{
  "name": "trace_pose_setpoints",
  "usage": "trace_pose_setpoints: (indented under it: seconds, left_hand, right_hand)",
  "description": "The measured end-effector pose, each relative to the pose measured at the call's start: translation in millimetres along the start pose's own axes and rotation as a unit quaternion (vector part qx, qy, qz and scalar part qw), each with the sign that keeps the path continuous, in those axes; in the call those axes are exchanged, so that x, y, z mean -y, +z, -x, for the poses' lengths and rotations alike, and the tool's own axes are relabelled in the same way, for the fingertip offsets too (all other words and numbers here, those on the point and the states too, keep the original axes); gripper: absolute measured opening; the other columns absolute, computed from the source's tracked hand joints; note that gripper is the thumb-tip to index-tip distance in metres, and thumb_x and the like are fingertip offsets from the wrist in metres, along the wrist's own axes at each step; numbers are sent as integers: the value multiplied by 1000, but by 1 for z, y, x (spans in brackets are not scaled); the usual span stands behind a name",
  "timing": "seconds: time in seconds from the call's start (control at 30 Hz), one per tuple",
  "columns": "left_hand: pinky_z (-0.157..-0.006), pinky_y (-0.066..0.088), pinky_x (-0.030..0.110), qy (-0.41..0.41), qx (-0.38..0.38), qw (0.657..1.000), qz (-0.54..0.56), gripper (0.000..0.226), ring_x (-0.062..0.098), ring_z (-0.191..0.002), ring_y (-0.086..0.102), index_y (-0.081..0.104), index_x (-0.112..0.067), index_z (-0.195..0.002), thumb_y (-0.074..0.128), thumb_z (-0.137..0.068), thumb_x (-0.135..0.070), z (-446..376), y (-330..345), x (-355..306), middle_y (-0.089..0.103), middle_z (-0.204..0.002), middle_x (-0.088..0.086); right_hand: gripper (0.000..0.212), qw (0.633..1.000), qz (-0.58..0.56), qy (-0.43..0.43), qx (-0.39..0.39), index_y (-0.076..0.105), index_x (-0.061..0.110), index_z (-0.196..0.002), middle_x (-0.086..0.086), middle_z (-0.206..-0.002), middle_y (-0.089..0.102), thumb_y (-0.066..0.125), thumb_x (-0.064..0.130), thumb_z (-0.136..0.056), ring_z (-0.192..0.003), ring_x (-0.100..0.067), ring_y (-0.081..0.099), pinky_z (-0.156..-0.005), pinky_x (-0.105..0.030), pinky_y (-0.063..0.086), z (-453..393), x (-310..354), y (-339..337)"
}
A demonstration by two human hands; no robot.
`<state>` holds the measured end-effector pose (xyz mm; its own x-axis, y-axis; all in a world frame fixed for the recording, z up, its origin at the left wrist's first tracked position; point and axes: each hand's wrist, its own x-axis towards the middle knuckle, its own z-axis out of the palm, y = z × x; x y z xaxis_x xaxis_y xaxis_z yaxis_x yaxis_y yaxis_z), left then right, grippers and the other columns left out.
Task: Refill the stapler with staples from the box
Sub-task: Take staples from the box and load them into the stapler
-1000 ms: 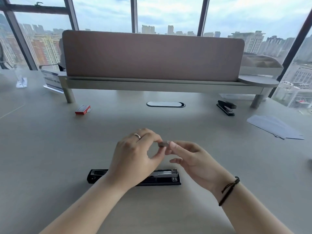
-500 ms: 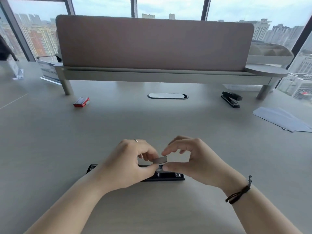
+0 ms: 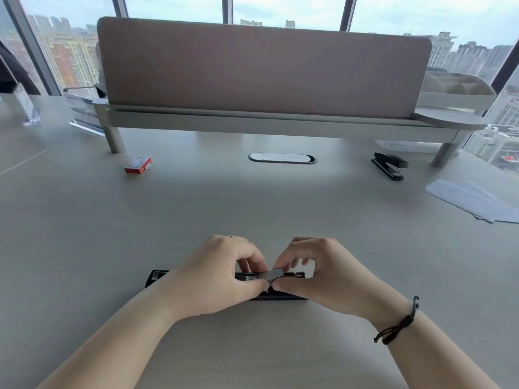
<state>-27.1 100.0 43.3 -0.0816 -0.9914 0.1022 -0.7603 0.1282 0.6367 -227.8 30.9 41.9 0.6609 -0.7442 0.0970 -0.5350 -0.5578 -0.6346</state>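
Stapler [image 3: 157, 277] opened flat, black, lying lengthwise on worktop [image 3: 84, 234], near edge, mid-width; middle hidden under both hands. Staple strip [image 3: 271, 274], grey metal, just above stapler's channel, right of stapler's centre, tilted slightly up toward the right; contact with channel not discernible.

Left hand [image 3: 222, 279] over stapler's middle, thumb and forefinger pinched closed on left end of staple strip; ring on one finger. Right hand [image 3: 323, 276] over stapler's right end, thumb and forefinger pinched closed on right end of same strip, other fingers curled above. Black cord bracelet [image 3: 398, 325] on right wrist.

Staple box [image 3: 138, 165], red with pale top, well beyond stapler and to its left, drawer partly out on right side. Second stapler [image 3: 389, 165], black, closed, well beyond and to the right. Loose paper sheets [image 3: 471, 200] farther right. Oval cable port [image 3: 282, 158] straight beyond stapler. Raised shelf with divider screen [image 3: 264, 68] behind port.
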Motion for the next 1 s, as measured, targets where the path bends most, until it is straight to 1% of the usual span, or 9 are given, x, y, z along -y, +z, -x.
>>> trace_pose_setpoints:
  seconds: [0.2, 0.33, 0.47, 0.6, 0.73, 0.83, 0.9, 0.97, 1.0]
  left_hand:
    - [-56, 41, 12, -12, 8, 1000, 18, 10, -5, -66, 57, 76, -30, -87, 80, -80, -35, 0, 0, 0, 67, -81, -14]
    - [-56, 42, 12, -16, 8, 1000, 15, 11, -3, -65, 57, 74, -30, -86, 79, -80, -37, 0, 0, 0, 68, -82, -14]
    - [-56, 41, 11, -15, 10, 1000, 0, 14, -6, -65, 56, 74, -31, -87, 79, -79, -40, 0, 1, -1, 67, -82, -15]
    - [-57, 42, 10, -11, 10, 1000, 0, 14, -6, -66, 58, 74, -30, -89, 80, -78, -38, 0, 1, -1, 68, -82, -14]
    - [-57, 43, 9, 3, 3, 1000, -5, 16, -6, -66, 59, 73, -30, -89, 82, -77, -34, -1, 0, -1, 68, -78, -14]
    - [-58, 42, 11, 31, 2, 999, -20, 13, 1, -73, 62, 72, -30, -84, 81, -76, -34, -1, 1, 3, 68, -79, -12]
    - [-64, 47, 18, 51, 9, 998, -44, 12, 5, -79, 63, 72, -33, -85, 78, -76, -39, -2, 1, 6, 68, -83, -13]
    - [-71, 51, 24, 59, 21, 997, -55, 13, 4, -82, 63, 73, -37, -89, 75, -77, -41, -2, 0, 8, 67, -87, -17]
    - [-72, 51, 24, 61, 25, 996, -57, 14, 3, -83, 63, 74, -39, -91, 74, -77, -41, -2, 0, 8, 66, -88, -19]
  right_hand:
    - [10, 1000, -11, 9, 1, 77, 31, -82, 11, -82, 70, 80, 36, -74, -88, 3, 59, -69, -7, 40, 1, 3, -3]
    - [9, 1000, -12, 14, 3, 77, 32, -82, 11, -81, 69, 80, 36, -75, -86, 4, 57, -66, -8, 40, 1, 3, -3]
    - [12, 1000, -11, 20, 8, 76, 32, -83, 11, -81, 68, 80, 38, -73, -84, 3, 58, -64, -11, 39, 1, 3, -3]
    - [15, 1000, -6, 24, 13, 76, 33, -85, 11, -81, 68, 81, 39, -73, -83, 3, 58, -64, -14, 42, 1, 1, -2]
    - [16, 999, 4, 28, 19, 75, 32, -84, 10, -82, 68, 82, 39, -71, -82, 3, 58, -64, -13, 44, 0, 0, -1]
    - [18, 999, 9, 35, 30, 75, 32, -86, 11, -81, 68, 82, 38, -71, -80, 3, 58, -64, -12, 43, 0, -2, -2]
    - [17, 998, 8, 39, 38, 75, 32, -86, 13, -80, 67, 82, 37, -71, -78, 5, 58, -64, -10, 43, 0, -2, -4]
    - [17, 998, 6, 40, 43, 75, 32, -86, 13, -80, 67, 83, 35, -71, -76, 6, 57, -64, -9, 43, -1, -3, -5]
    - [17, 998, 4, 40, 45, 75, 32, -86, 13, -80, 66, 83, 35, -71, -76, 6, 57, -65, -9, 43, -1, -4, -5]
